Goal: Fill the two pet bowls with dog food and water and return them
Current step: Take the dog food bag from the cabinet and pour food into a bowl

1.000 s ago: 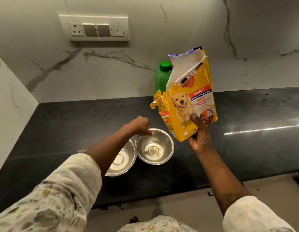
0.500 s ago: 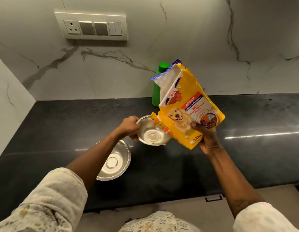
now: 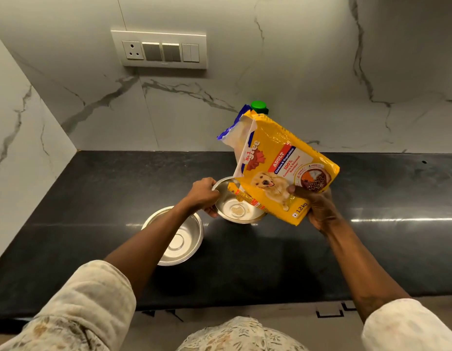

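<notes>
The far bowl (image 3: 235, 206) sits on the black counter (image 3: 93, 198), its left rim gripped by the left hand (image 3: 203, 196). The right hand (image 3: 318, 209) grasps the dog food bag (image 3: 278, 168), tilted above that bowl. The near bowl (image 3: 180, 239) sits beside the left forearm.

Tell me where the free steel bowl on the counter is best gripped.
By the rim, probably the near right part, coming from above. The free bowl sits upright and open on the counter, and the left forearm crosses its left side, so that rim is likely the easiest pinch.
</notes>
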`<state>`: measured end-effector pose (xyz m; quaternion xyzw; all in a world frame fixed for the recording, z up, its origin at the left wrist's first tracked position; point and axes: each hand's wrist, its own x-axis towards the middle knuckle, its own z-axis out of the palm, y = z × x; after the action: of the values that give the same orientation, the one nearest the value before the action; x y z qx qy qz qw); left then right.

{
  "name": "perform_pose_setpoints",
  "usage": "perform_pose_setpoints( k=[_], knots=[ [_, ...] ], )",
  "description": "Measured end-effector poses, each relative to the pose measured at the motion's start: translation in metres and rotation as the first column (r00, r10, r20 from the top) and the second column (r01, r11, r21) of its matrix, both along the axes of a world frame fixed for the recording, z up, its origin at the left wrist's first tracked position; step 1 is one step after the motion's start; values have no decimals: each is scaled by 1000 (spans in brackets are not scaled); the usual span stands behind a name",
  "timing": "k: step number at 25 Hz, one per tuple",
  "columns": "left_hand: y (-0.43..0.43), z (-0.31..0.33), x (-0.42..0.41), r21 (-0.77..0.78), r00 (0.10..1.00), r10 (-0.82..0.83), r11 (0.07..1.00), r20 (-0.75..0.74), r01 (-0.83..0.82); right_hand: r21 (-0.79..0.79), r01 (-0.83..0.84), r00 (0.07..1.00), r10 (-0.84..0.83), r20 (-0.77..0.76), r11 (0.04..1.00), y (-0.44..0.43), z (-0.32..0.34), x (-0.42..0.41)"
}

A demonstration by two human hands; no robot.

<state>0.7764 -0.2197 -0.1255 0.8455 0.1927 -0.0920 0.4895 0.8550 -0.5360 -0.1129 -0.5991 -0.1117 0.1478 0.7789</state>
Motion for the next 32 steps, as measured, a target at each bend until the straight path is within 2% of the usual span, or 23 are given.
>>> perform_pose_setpoints(
  k=[7,14,32],
  knots=[
    [-8,2,-7,-33,1000,18,999,14,-18,-53,-24,995,29,92,998,-2,11,0],
    [-8,3,-9,-64,1000,16,998,-10,-17,-103,-39,991,51,122,994,-6,16,-3],
    [-9,5,-8,-85,1000,15,996,7,-14,-118,10,990,7,138,993,-13,17,7]
  ],
)
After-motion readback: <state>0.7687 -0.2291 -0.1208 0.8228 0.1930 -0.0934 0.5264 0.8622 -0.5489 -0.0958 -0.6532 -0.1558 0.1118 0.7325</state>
